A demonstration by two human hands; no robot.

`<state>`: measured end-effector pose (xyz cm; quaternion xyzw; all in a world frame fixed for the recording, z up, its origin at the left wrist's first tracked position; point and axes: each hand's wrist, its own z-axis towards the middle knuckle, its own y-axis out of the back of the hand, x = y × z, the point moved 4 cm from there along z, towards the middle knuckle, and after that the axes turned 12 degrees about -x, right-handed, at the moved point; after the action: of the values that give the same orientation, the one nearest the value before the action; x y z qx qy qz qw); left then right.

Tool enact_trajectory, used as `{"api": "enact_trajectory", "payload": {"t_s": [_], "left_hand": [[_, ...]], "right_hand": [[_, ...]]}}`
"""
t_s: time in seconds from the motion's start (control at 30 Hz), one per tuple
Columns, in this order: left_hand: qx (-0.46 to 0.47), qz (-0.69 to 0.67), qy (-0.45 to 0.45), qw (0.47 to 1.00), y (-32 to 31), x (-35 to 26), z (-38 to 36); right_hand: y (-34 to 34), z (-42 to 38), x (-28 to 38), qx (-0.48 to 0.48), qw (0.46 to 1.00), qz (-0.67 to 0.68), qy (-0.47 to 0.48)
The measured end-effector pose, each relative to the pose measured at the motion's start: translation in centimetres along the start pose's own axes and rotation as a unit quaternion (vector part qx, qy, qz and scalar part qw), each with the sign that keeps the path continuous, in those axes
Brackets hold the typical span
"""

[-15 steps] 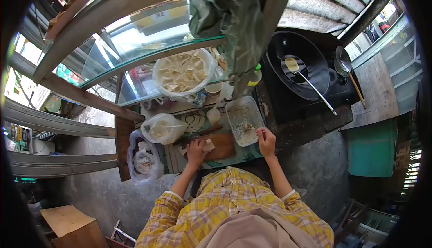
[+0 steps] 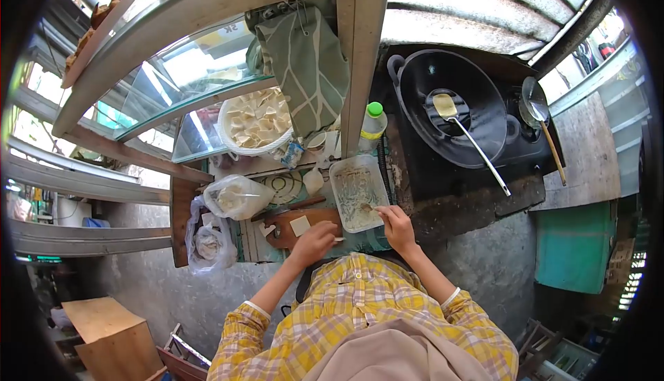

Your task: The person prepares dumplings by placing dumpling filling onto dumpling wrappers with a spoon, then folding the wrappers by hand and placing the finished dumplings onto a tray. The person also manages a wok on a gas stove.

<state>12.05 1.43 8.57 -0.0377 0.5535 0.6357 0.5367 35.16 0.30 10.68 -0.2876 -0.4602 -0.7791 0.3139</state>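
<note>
My left hand (image 2: 313,244) is closed over the right end of a brown wooden board (image 2: 321,216), with the edge of a pale dough wrapper (image 2: 339,240) showing at its fingertips. Just left of it, a square wrapper (image 2: 299,226) lies flat on the board. My right hand (image 2: 398,230) pinches a spoon (image 2: 374,209), its tip inside a clear plastic container (image 2: 335,173) smeared with pale filling. Behind the glass, a white basin (image 2: 224,130) holds many folded pale pieces, partly hidden by a hanging green cloth (image 2: 311,69).
Two plastic bags (image 2: 238,197) (image 2: 209,242) sit left of the board. A bottle with a green cap (image 2: 374,110) stands behind the container. To the right, a black wok (image 2: 477,118) holds a long-handled turner (image 2: 481,156); a strainer (image 2: 534,98) lies beside it.
My left hand has moved right across the board, uncovering the square wrapper. My right hand stays at the container with the spoon. The view has shifted, showing more of the green cloth and bottle.
</note>
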Motion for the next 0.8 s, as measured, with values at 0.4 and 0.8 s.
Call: {"api": "enact_trajectory", "payload": {"t_s": [0.4,0.8], "left_hand": [[0.039,-0.002,-0.023,0.999,-2.6,-1.1,-1.3],[0.029,0.005,-0.029,0.999,-2.6,-0.8,-1.7]], "right_hand": [[-2.3,-0.2,0.3,-0.020,0.999,-0.028,-0.020],[-3.5,-0.1,0.3,-0.032,0.993,-0.030,-0.113]]}}
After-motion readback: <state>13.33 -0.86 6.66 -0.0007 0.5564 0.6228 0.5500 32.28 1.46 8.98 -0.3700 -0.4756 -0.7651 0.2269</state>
